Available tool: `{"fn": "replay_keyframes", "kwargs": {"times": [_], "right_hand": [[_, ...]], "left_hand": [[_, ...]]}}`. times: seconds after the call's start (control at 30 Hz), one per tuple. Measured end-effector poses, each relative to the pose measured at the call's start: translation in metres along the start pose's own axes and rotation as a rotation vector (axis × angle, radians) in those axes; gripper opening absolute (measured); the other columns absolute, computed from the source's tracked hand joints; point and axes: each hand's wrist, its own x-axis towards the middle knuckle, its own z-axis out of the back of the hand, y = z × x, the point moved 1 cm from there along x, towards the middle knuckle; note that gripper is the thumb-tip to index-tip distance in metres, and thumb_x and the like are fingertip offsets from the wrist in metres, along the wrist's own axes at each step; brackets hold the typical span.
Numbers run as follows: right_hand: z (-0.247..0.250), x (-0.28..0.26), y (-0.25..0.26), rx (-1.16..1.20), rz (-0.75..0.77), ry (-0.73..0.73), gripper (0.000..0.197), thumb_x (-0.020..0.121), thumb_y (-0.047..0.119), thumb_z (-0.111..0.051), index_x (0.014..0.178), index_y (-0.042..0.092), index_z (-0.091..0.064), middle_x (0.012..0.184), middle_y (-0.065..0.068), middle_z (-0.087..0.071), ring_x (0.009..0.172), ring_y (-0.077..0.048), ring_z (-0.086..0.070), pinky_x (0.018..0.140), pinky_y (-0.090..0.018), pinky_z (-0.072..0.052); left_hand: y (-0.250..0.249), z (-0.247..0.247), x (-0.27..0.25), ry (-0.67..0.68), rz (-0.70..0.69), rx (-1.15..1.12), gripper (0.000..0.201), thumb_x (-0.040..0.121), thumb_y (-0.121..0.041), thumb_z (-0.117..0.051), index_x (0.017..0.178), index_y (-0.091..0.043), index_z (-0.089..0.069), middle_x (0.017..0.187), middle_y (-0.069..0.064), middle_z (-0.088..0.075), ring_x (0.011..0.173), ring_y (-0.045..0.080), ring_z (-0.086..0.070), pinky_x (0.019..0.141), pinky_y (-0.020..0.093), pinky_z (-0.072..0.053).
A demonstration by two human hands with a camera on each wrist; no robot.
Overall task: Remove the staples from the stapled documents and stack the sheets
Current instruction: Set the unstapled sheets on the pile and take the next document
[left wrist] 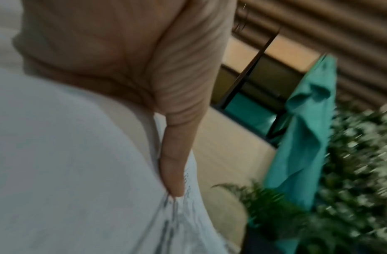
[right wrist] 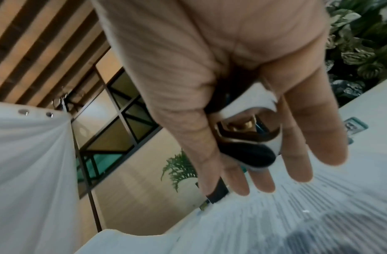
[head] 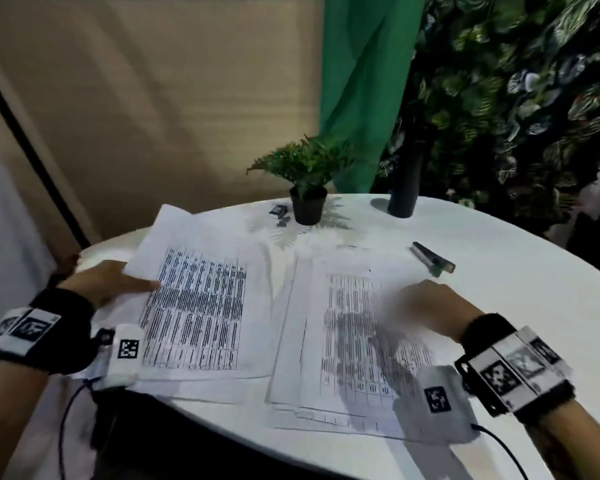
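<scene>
left hand (head: 108, 280) – pinching sheet (head: 201, 306) edge at 9 o'clock | right hand (head: 426, 306) – blurred, over papers (head: 343, 341) at 4 o'clock, fingers around remover (right wrist: 246, 147)

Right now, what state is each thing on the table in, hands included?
left hand: pinches the lifted sheet's left edge, thumb on top.
lifted sheet: printed side up, far corner raised off the table.
right stack: lying flat, sheets fanned unevenly.
right hand: above the right stack, blurred; holds the staple remover.
staple remover: against the palm, fingers mostly straight.
stapler: lying idle beyond the right stack.
potted plant: upright.
</scene>
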Motion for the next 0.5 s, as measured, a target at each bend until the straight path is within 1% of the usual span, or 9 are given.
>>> {"fn": "replay_keyframes", "kwargs": {"times": [0.03, 0.1, 0.13, 0.17, 0.23, 0.3, 0.33, 0.4, 0.5], "right_hand": [[-0.004, 0.003, -0.001, -0.068, -0.008, 0.026, 0.017, 0.086, 0.021, -0.065, 0.085, 0.004, -0.068, 0.082, -0.009, -0.065, 0.075, -0.018, -0.054, 0.062, -0.023, -0.039], [-0.009, 0.006, -0.005, -0.092, -0.043, 0.079, 0.018, 0.086, 0.021, -0.063, 0.083, 0.004, -0.067, 0.079, -0.008, -0.064, 0.072, -0.018, -0.055, 0.063, -0.024, -0.041], [-0.012, 0.007, -0.007, -0.082, -0.063, 0.100, 0.017, 0.085, 0.021, -0.064, 0.076, 0.006, -0.064, 0.074, -0.006, -0.062, 0.067, -0.016, -0.055, 0.062, -0.023, -0.042], [-0.014, 0.007, -0.008, -0.088, -0.078, 0.113, 0.019, 0.085, 0.021, -0.064, 0.069, 0.010, -0.060, 0.069, -0.003, -0.059, 0.063, -0.015, -0.053, 0.060, -0.022, -0.042], [-0.018, 0.007, -0.009, -0.132, -0.094, 0.129, 0.026, 0.085, 0.020, -0.062, 0.061, 0.014, -0.052, 0.064, -0.001, -0.055, 0.059, -0.014, -0.049, 0.060, -0.022, -0.041], [-0.019, 0.007, -0.008, -0.156, -0.094, 0.137, 0.028, 0.085, 0.019, -0.061, 0.059, 0.012, -0.053, 0.064, -0.002, -0.055, 0.059, -0.014, -0.049, 0.061, -0.022, -0.041], [-0.020, 0.007, -0.008, -0.148, -0.093, 0.138, 0.025, 0.085, 0.019, -0.062, 0.063, 0.010, -0.055, 0.066, -0.004, -0.057, 0.061, -0.015, -0.051, 0.062, -0.023, -0.042], [-0.020, 0.008, -0.007, -0.148, -0.093, 0.138, 0.019, 0.084, 0.021, -0.066, 0.072, 0.008, -0.059, 0.071, -0.005, -0.059, 0.066, -0.016, -0.053, 0.064, -0.022, -0.044], [-0.021, 0.010, -0.006, -0.174, -0.106, 0.131, 0.020, 0.084, 0.023, -0.067, 0.073, 0.009, -0.056, 0.067, 0.000, -0.055, 0.063, -0.013, -0.051, 0.055, -0.018, -0.040]], "left_hand": [[0.011, 0.000, 0.007, -0.003, 0.034, 0.060, 0.064, 0.048, -0.049, -0.089, 0.096, -0.010, -0.072, 0.091, 0.015, -0.072, 0.085, 0.029, -0.064, 0.082, 0.035, -0.048], [0.019, 0.000, 0.018, -0.047, 0.081, 0.070, 0.044, 0.067, -0.032, -0.085, 0.100, -0.006, -0.070, 0.083, 0.016, -0.071, 0.079, 0.030, -0.060, 0.070, 0.030, -0.040], [0.022, 0.000, 0.025, -0.061, 0.090, 0.079, 0.043, 0.070, -0.028, -0.083, 0.101, -0.002, -0.070, 0.090, 0.020, -0.070, 0.084, 0.033, -0.061, 0.070, 0.030, -0.039], [0.020, 0.001, 0.029, -0.071, 0.095, 0.119, 0.047, 0.070, -0.027, -0.082, 0.104, 0.003, -0.067, 0.104, 0.024, -0.068, 0.096, 0.037, -0.060, 0.074, 0.031, -0.039], [0.010, 0.004, 0.035, -0.185, 0.089, 0.140, 0.060, 0.070, -0.022, -0.083, 0.117, 0.005, -0.058, 0.122, 0.026, -0.059, 0.113, 0.038, -0.054, 0.088, 0.036, -0.041], [-0.010, 0.000, 0.036, -0.331, 0.021, 0.168, 0.071, 0.067, -0.020, -0.085, 0.126, 0.001, -0.051, 0.128, 0.026, -0.054, 0.119, 0.037, -0.051, 0.097, 0.039, -0.038], [-0.025, -0.007, 0.035, -0.356, -0.042, 0.192, 0.074, 0.066, -0.023, -0.086, 0.127, -0.001, -0.050, 0.128, 0.026, -0.054, 0.119, 0.037, -0.051, 0.099, 0.039, -0.039], [-0.061, -0.032, 0.029, -0.320, -0.182, 0.207, 0.071, 0.065, -0.026, -0.086, 0.124, -0.004, -0.053, 0.126, 0.023, -0.055, 0.116, 0.035, -0.052, 0.097, 0.037, -0.040], [-0.113, -0.093, 0.016, -0.069, -0.288, 0.223, 0.064, 0.071, -0.027, -0.081, 0.125, -0.007, -0.053, 0.130, 0.016, -0.052, 0.118, 0.029, -0.051, 0.091, 0.027, -0.038]]}}
